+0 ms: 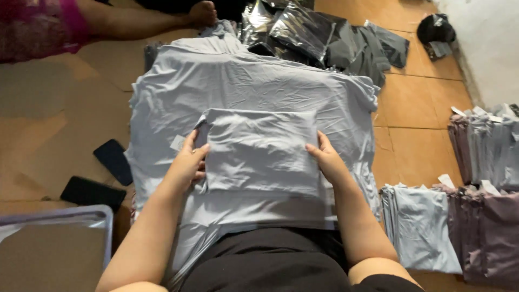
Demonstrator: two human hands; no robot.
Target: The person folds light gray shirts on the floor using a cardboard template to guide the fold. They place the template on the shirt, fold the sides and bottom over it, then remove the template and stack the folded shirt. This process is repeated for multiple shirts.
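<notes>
both hands on a folded grey shirt sitting on top of a spread-out grey pile on the floor. left hand grip pinches its left edge, right hand grip pinches the right edge. two black phones lie left of the pile, black bags behind it, folded stacks off to the right, someone's foot up top.

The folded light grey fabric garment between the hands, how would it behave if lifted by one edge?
The folded light grey fabric garment would probably droop and unfold: its surface is thin and wrinkled. It looks light, since it rests without denting the pile of grey garments beneath. The left hand and right hand at opposite edges suggest it needs two-sided support.
</notes>
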